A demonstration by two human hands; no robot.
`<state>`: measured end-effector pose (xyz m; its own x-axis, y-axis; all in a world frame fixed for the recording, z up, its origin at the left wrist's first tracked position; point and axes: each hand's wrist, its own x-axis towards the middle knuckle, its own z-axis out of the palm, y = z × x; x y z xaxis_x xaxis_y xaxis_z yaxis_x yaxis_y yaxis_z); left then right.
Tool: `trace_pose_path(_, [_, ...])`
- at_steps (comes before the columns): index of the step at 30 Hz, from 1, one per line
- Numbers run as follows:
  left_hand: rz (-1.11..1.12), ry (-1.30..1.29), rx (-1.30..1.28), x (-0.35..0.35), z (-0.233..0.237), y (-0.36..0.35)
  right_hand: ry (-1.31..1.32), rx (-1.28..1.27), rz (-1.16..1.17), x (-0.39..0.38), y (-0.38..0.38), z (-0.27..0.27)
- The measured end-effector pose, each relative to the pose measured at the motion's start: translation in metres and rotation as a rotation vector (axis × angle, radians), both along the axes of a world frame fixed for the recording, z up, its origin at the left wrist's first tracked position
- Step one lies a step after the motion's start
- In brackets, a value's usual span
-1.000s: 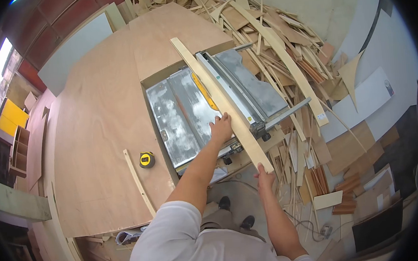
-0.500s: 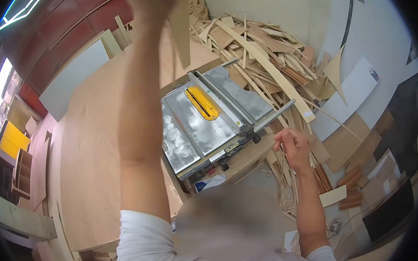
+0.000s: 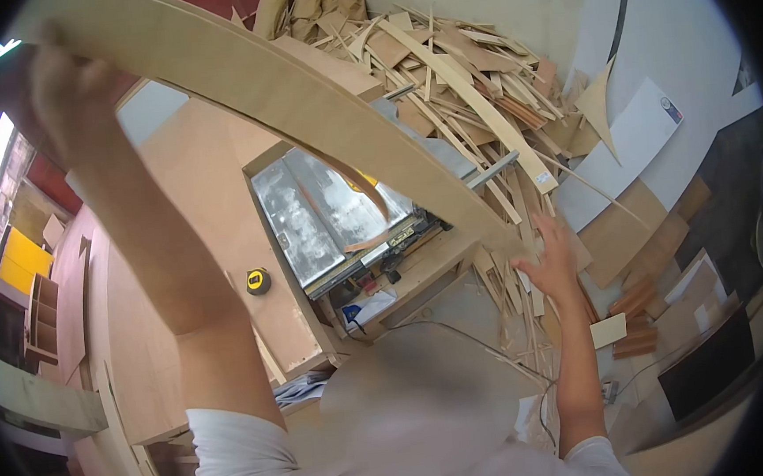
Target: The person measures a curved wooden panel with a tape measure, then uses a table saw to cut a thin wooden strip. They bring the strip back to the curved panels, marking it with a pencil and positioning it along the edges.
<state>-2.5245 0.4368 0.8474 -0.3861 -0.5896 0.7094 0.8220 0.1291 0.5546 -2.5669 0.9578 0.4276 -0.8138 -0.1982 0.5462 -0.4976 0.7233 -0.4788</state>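
Slanting from upper left past centre, a long wooden board [image 3: 320, 114] crosses over the table saw [image 3: 297, 235]; the blurred left hand [image 3: 75, 87] meets its high part, seemingly bearing weight, though I cannot tell its grip; the right hand [image 3: 553, 261] spreads wide by the low end, perhaps for balance; the yellow insert [image 3: 362, 181] is mostly covered, the board's top cropped.

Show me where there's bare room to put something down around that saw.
The plywood tabletop has two bare patches: from the left arm to the tabletop's left edge, and between that arm and the table saw, beyond the tape measure. It's crowded right of the saw, with heaped wood offcuts, and at the saw itself, which the long board partly hides.
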Motion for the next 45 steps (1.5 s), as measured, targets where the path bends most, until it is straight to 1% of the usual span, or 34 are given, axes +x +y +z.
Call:
trace_pose_path(1, [-0.068, -0.020, 0.075, -0.016, -0.028, 0.009, -0.261, 0.076, 0.001, 0.008, 0.021, -0.027])
trace_pose_path(2, [-0.130, -0.007, 0.141, -0.034, -0.069, 0.012, -0.522, 0.156, 0.000, 0.025, 0.038, -0.051])
trace_pose_path(3, [-0.227, -0.104, 0.273, -0.045, -0.116, 0.023, -0.658, 0.195, 0.053, 0.050, 0.049, -0.055])
trace_pose_path(4, [-0.233, -0.232, 0.419, -0.063, -0.169, 0.025, -0.799, 0.190, -0.036, 0.069, 0.077, -0.102])
trace_pose_path(5, [-0.330, -0.260, 0.425, -0.101, -0.256, 0.004, -0.906, 0.235, -0.020, 0.094, 0.107, -0.137])
trace_pose_path(6, [-0.037, -0.444, 0.367, -0.087, -0.302, 0.066, -0.977, 0.382, -0.052, 0.123, 0.131, -0.155])
trace_pose_path(7, [0.119, -0.670, 0.344, -0.094, -0.374, 0.087, -1.120, 0.407, -0.088, 0.154, 0.156, -0.167])
trace_pose_path(8, [0.139, -0.727, 0.317, -0.092, -0.444, 0.117, -1.187, 0.405, -0.065, 0.187, 0.201, -0.204])
trace_pose_path(9, [-0.042, -0.852, 0.498, -0.078, -0.492, 0.150, -1.291, 0.427, -0.134, 0.222, 0.225, -0.196])
trace_pose_path(10, [-0.069, -0.866, 0.600, -0.072, -0.559, 0.180, -1.332, 0.472, -0.163, 0.259, 0.261, -0.216])
trace_pose_path(11, [-0.014, -1.069, 0.365, -0.056, -0.607, 0.199, -1.407, 0.472, -0.208, 0.290, 0.287, -0.213])
trace_pose_path(12, [-0.090, -1.114, 0.430, -0.041, -0.636, 0.225, -1.430, 0.494, -0.242, 0.321, 0.310, -0.208])
trace_pose_path(13, [-0.140, -1.265, 0.331, -0.030, -0.657, 0.240, -1.455, 0.516, -0.277, 0.346, 0.326, -0.200])
trace_pose_path(14, [-0.190, -1.413, 0.229, -0.023, -0.670, 0.248, -1.475, 0.457, -0.299, 0.364, 0.335, -0.192])
trace_pose_path(15, [-0.165, -1.415, 0.191, -0.018, -0.661, 0.254, -1.497, 0.397, -0.322, 0.380, 0.342, -0.185])
trace_pose_path(16, [-0.143, -1.418, 0.151, -0.013, -0.633, 0.264, -1.520, 0.334, -0.348, 0.393, 0.347, -0.178])
trace_pose_path(17, [-0.124, -1.417, 0.110, -0.016, -0.616, 0.269, -1.504, 0.359, -0.333, 0.400, 0.346, -0.174])
trace_pose_path(20, [0.010, -1.262, -0.192, -0.052, -0.654, 0.254, -1.486, 0.534, -0.358, 0.380, 0.319, -0.157])
trace_pose_path(23, [0.266, -1.350, -0.406, -0.075, -0.644, 0.237, -1.430, 0.592, -0.306, 0.348, 0.281, -0.134])
trace_pose_path(26, [0.263, -1.502, -0.470, -0.099, -0.634, 0.216, -1.428, 0.584, -0.233, 0.324, 0.273, -0.139])
trace_pose_path(29, [0.308, -1.601, -0.481, -0.121, -0.615, 0.204, -1.332, 0.592, -0.189, 0.306, 0.267, -0.146])
trace_pose_path(35, [0.324, -1.596, -0.528, -0.136, -0.617, 0.193, -1.297, 0.526, -0.203, 0.292, 0.271, -0.148])
trace_pose_path(38, [0.326, -1.613, -0.554, -0.140, -0.616, 0.187, -1.281, 0.435, -0.218, 0.286, 0.263, -0.147])
trace_pose_path(40, [0.327, -1.626, -0.557, -0.146, -0.613, 0.183, -1.274, 0.426, -0.212, 0.283, 0.258, -0.149])
trace_pose_path(44, [0.325, -1.669, -0.538, -0.161, -0.610, 0.168, -1.301, 0.424, -0.239, 0.265, 0.232, -0.136])
trace_pose_path(45, [0.324, -1.683, -0.534, -0.167, -0.610, 0.163, -1.272, 0.449, -0.239, 0.261, 0.230, -0.140])
